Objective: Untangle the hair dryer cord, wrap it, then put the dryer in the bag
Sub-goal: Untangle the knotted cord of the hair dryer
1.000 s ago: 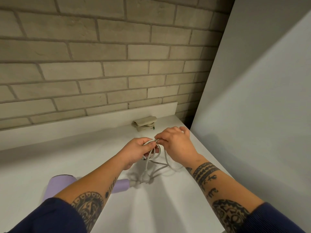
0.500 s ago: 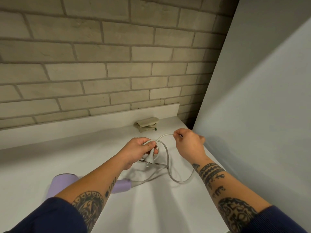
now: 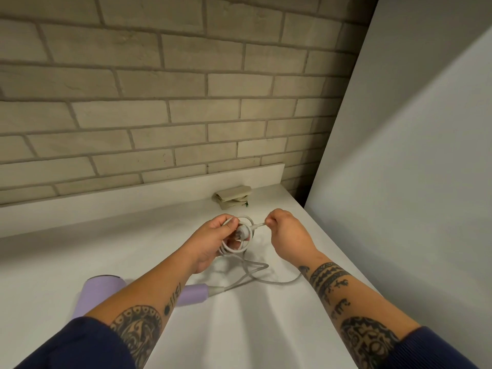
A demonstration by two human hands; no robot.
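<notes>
Fingers (image 3: 234, 222) of two hands around one cord (image 3: 249, 275)

White counter (image 3: 266, 328) carries lilac dryer (image 3: 101, 291), slack cord (image 3: 255, 275), folded beige bag (image 3: 233, 197).

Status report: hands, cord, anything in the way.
Left hand shut on cord coils, plug inside. Right hand pinching cord by plug. Purple dryer on counter, loose cord trailing. Folded bag by wall, nothing blocking.

Matt lilac plastic dryer (image 3: 101, 291), smooth white counter (image 3: 80, 251), rough brick wall (image 3: 159, 102).
</notes>
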